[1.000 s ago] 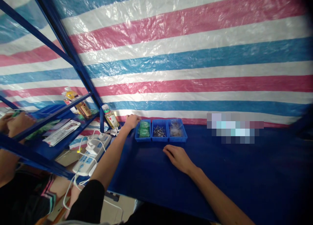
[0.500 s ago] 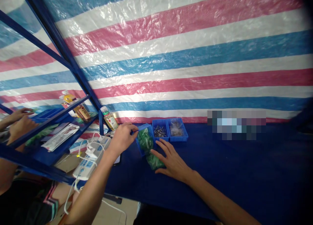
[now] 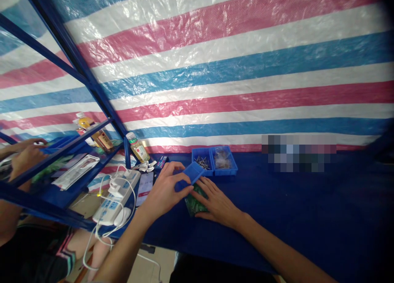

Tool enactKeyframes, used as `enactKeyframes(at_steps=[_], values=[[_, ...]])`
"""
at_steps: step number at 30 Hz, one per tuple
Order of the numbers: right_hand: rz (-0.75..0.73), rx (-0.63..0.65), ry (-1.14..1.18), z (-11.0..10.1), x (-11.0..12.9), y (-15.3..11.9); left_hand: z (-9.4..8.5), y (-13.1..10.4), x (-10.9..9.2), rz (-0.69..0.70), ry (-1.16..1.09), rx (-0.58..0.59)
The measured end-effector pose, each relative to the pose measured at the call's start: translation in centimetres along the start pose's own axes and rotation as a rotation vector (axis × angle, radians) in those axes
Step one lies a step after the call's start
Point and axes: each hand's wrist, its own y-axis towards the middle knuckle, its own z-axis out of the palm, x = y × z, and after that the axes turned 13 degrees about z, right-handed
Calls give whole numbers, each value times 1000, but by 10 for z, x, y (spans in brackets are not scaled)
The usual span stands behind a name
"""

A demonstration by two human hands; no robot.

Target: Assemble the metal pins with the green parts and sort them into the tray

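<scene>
My left hand (image 3: pixel 164 188) has now tipped the blue tray (image 3: pixel 188 177) over, gripping it; my right hand (image 3: pixel 215 201), open, pins the spilled green bags (image 3: pixel 193 205).

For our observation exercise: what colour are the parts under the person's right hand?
Green, lying on the dark blue table; the head view shows it.

The left hand (image 3: pixel 164 190) now holds the blue bin (image 3: pixel 188 177) tipped over near the worktop's front, away from its row, and the green packets (image 3: pixel 193 203) lie under the right hand (image 3: pixel 215 203).
</scene>
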Motion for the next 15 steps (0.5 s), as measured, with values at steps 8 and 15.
enactKeyframes(at_steps=[8,15], values=[[-7,-26,60,-2,1,2,7,-4,8,20,-290,47],[0,98,101,2,5,8,12,-14,5,-7,-315,-4]])
